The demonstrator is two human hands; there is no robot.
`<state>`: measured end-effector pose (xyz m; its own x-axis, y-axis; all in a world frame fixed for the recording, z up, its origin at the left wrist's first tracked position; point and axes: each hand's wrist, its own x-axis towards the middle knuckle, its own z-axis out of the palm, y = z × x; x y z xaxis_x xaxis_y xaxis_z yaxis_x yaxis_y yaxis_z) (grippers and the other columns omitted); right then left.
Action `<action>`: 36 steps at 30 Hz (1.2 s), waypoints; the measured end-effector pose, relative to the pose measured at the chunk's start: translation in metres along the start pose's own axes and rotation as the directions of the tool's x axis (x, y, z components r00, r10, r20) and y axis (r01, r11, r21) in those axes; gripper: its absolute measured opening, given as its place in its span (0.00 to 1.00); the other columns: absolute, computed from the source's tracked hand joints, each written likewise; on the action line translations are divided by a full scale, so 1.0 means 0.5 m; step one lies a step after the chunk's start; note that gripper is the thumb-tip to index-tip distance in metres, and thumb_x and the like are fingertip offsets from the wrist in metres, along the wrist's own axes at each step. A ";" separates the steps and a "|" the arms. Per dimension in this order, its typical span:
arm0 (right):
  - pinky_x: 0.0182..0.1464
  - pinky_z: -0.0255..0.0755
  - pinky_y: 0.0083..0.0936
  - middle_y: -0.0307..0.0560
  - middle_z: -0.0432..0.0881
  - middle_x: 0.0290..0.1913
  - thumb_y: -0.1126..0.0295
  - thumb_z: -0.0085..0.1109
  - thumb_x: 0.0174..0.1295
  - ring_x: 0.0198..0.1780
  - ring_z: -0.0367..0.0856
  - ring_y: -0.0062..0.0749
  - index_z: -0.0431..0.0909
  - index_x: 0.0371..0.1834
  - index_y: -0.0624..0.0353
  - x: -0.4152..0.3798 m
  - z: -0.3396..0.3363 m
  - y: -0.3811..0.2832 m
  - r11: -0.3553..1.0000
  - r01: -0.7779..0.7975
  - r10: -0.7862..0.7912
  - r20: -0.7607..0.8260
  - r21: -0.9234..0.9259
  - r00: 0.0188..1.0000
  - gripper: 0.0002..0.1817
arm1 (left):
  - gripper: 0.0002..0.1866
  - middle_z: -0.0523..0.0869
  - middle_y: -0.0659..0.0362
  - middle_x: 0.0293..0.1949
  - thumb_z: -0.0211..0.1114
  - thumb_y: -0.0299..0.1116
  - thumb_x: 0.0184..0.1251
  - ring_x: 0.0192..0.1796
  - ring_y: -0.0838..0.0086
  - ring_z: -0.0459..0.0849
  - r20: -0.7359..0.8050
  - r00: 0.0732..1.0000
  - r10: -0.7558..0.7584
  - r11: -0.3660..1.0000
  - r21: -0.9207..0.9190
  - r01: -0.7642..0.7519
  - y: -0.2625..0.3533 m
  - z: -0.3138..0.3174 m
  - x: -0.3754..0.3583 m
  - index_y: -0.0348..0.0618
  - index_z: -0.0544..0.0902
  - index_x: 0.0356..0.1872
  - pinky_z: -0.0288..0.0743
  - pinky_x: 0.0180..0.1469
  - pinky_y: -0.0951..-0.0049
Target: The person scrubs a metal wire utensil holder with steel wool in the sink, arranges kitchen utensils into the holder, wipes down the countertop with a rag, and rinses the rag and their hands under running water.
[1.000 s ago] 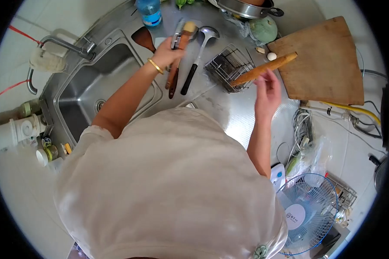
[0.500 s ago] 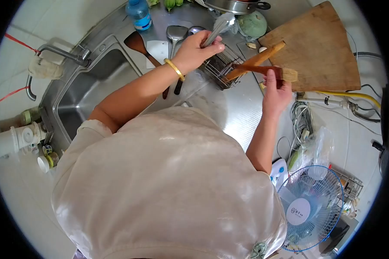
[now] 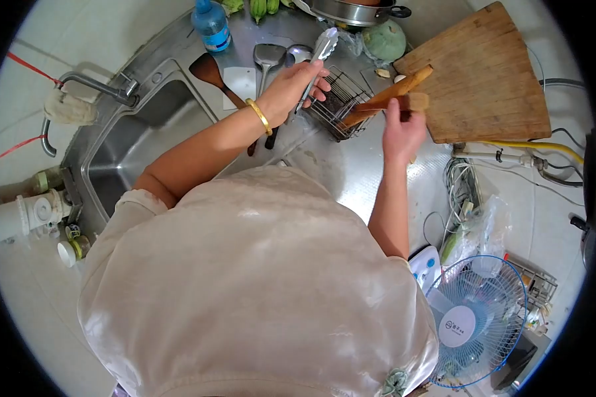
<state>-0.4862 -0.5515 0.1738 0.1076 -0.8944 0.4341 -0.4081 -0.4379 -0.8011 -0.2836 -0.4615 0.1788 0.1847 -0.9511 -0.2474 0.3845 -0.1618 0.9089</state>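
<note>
My left hand (image 3: 290, 89), with a gold bangle at the wrist, is closed on metal tongs (image 3: 324, 46) whose scalloped tips point up and away. Just right of it a wire utensil basket (image 3: 343, 89) lies on the steel counter, with a thick wooden stick (image 3: 414, 79) leaning out of it. Over the basket's right side, my right hand (image 3: 405, 135) grips a brush (image 3: 417, 101). Its bristle end shows above my fingers, and its handle reaches left across the wooden stick. Left of my left hand lie a wooden spatula (image 3: 208, 69) and a metal turner (image 3: 269, 56).
The sink (image 3: 152, 139) is at the left, under a curved faucet (image 3: 96, 83). A blue bottle (image 3: 212, 30), a pan (image 3: 354, 12) and a green melon (image 3: 385, 41) stand at the back. A wooden cutting board (image 3: 487, 79) leans at the right, above a fan (image 3: 477, 324).
My right hand has moved left with the brush, bringing it closer over the basket. My left hand has shifted slightly left and down, and the tongs have turned more upright.
</note>
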 end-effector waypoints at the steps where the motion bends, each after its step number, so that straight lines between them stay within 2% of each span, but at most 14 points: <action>1: 0.36 0.71 0.23 0.47 0.77 0.31 0.71 0.61 0.54 0.30 0.77 0.30 0.76 0.35 0.65 0.000 0.021 0.024 0.993 0.051 -0.049 0.020 -0.102 0.999 0.10 | 0.22 0.80 0.59 0.37 0.48 0.50 0.68 0.37 0.78 0.78 0.019 1.000 -0.008 0.999 -0.046 0.009 0.000 0.002 0.001 0.40 0.74 0.47 0.67 0.34 0.81; 2: 0.36 0.71 0.24 0.48 0.77 0.31 0.71 0.61 0.54 0.31 0.78 0.31 0.76 0.36 0.65 -0.002 0.034 0.040 0.974 0.104 -0.096 0.045 -0.201 0.994 0.10 | 0.22 0.80 0.59 0.38 0.47 0.50 0.69 0.38 0.77 0.78 0.038 0.999 -0.014 0.996 -0.090 0.018 0.000 0.004 0.001 0.40 0.74 0.48 0.68 0.34 0.80; 5: 0.36 0.73 0.26 0.50 0.78 0.32 0.71 0.61 0.54 0.31 0.79 0.34 0.76 0.38 0.66 -0.011 0.050 0.036 0.956 0.058 -0.032 0.095 -0.289 0.995 0.11 | 0.22 0.80 0.60 0.39 0.46 0.49 0.69 0.40 0.78 0.78 0.064 0.996 0.061 0.991 -0.122 -0.052 -0.008 0.011 0.005 0.40 0.74 0.48 0.68 0.37 0.79; 11: 0.36 0.73 0.23 0.49 0.77 0.34 0.71 0.61 0.54 0.31 0.79 0.30 0.76 0.40 0.65 0.002 0.029 0.043 0.992 -0.069 0.081 0.113 -0.108 0.990 0.12 | 0.18 0.79 0.62 0.43 0.52 0.46 0.68 0.44 0.78 0.76 0.084 0.994 0.071 0.997 -0.023 -0.069 -0.013 0.009 0.016 0.43 0.73 0.49 0.68 0.44 0.78; 14: 0.36 0.73 0.20 0.45 0.77 0.34 0.71 0.61 0.55 0.33 0.78 0.25 0.76 0.41 0.64 -0.005 0.017 0.008 0.996 -0.087 0.089 0.113 -0.027 0.990 0.12 | 0.17 0.77 0.63 0.43 0.55 0.43 0.67 0.44 0.78 0.74 0.020 0.976 0.218 0.976 -0.031 -0.217 -0.029 0.022 0.025 0.43 0.74 0.48 0.67 0.45 0.78; 17: 0.38 0.71 0.18 0.41 0.76 0.34 0.70 0.61 0.56 0.34 0.76 0.22 0.77 0.43 0.63 -0.012 0.009 -0.024 0.954 -0.161 0.087 0.282 0.252 0.955 0.13 | 0.16 0.76 0.62 0.41 0.58 0.42 0.64 0.44 0.76 0.73 0.058 0.950 0.307 0.892 0.330 -0.308 -0.014 0.015 0.031 0.40 0.76 0.44 0.67 0.45 0.78; 20: 0.39 0.69 0.15 0.38 0.75 0.36 0.71 0.62 0.56 0.35 0.73 0.19 0.76 0.45 0.63 -0.006 0.002 -0.104 0.772 -0.253 0.060 0.329 0.583 0.942 0.14 | 0.15 0.76 0.60 0.39 0.62 0.40 0.61 0.43 0.74 0.73 0.334 0.835 0.437 0.611 0.570 -0.548 0.010 0.037 0.021 0.38 0.78 0.42 0.67 0.46 0.76; 23: 0.38 0.67 0.13 0.39 0.74 0.37 0.73 0.63 0.54 0.34 0.72 0.18 0.75 0.44 0.64 0.015 -0.012 -0.119 0.841 -0.194 -0.024 0.393 0.506 0.919 0.14 | 0.16 0.76 0.58 0.40 0.66 0.35 0.56 0.44 0.71 0.74 0.413 0.816 0.404 0.645 0.504 -0.574 -0.001 0.072 0.023 0.39 0.78 0.44 0.69 0.48 0.73; 25: 0.36 0.67 0.13 0.39 0.74 0.37 0.73 0.64 0.54 0.34 0.71 0.17 0.75 0.43 0.64 0.019 -0.027 -0.101 0.936 -0.050 -0.088 0.370 0.349 0.925 0.14 | 0.18 0.77 0.58 0.41 0.66 0.34 0.55 0.46 0.70 0.75 0.459 0.801 0.385 0.660 0.470 -0.587 -0.011 0.079 0.030 0.41 0.78 0.48 0.69 0.50 0.72; 26: 0.35 0.67 0.13 0.40 0.74 0.37 0.73 0.64 0.54 0.34 0.71 0.17 0.75 0.42 0.64 0.020 -0.034 -0.090 0.964 0.024 -0.122 0.364 0.263 0.923 0.14 | 0.19 0.78 0.58 0.41 0.66 0.34 0.56 0.46 0.71 0.75 0.443 0.805 0.394 0.657 0.477 -0.584 -0.012 0.079 0.030 0.41 0.78 0.49 0.69 0.49 0.73; 28: 0.35 0.67 0.14 0.40 0.74 0.36 0.72 0.65 0.53 0.33 0.71 0.18 0.75 0.41 0.65 0.016 -0.049 -0.075 0.958 0.001 -0.073 0.239 0.287 0.968 0.14 | 0.20 0.79 0.58 0.41 0.65 0.34 0.57 0.46 0.73 0.76 0.407 0.815 0.411 0.653 0.492 -0.575 -0.014 0.076 0.026 0.42 0.77 0.51 0.70 0.49 0.74; 32: 0.35 0.68 0.16 0.40 0.75 0.33 0.70 0.66 0.52 0.33 0.72 0.19 0.75 0.38 0.66 0.005 -0.069 -0.018 0.991 -0.064 0.054 0.088 0.118 0.995 0.14 | 0.20 0.80 0.59 0.42 0.62 0.38 0.61 0.43 0.78 0.77 0.111 0.902 0.417 0.756 0.508 -0.412 -0.053 -0.016 0.052 0.41 0.75 0.53 0.71 0.47 0.78; 33: 0.36 0.69 0.16 0.39 0.75 0.33 0.70 0.66 0.53 0.33 0.73 0.20 0.73 0.40 0.66 -0.002 -0.067 -0.010 0.997 -0.053 0.046 0.121 0.060 0.992 0.16 | 0.20 0.81 0.60 0.41 0.61 0.39 0.63 0.42 0.79 0.78 0.036 0.912 0.408 0.788 0.490 -0.372 -0.062 -0.048 0.055 0.40 0.75 0.53 0.71 0.47 0.79; 36: 0.35 0.67 0.13 0.37 0.76 0.31 0.68 0.64 0.56 0.32 0.72 0.17 0.71 0.38 0.64 -0.015 -0.044 0.022 0.955 -0.106 0.100 0.037 0.275 0.994 0.14 | 0.19 0.81 0.60 0.39 0.59 0.40 0.63 0.40 0.79 0.78 -0.222 0.921 0.319 0.873 0.448 -0.195 -0.098 -0.139 0.047 0.39 0.77 0.50 0.71 0.43 0.80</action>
<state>-0.5112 -0.5477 0.1708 0.1001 -0.9364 0.3364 -0.1517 -0.3485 -0.9250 -0.2351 -0.4574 0.1049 0.4933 -0.8698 -0.0121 -0.1053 -0.0736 0.9917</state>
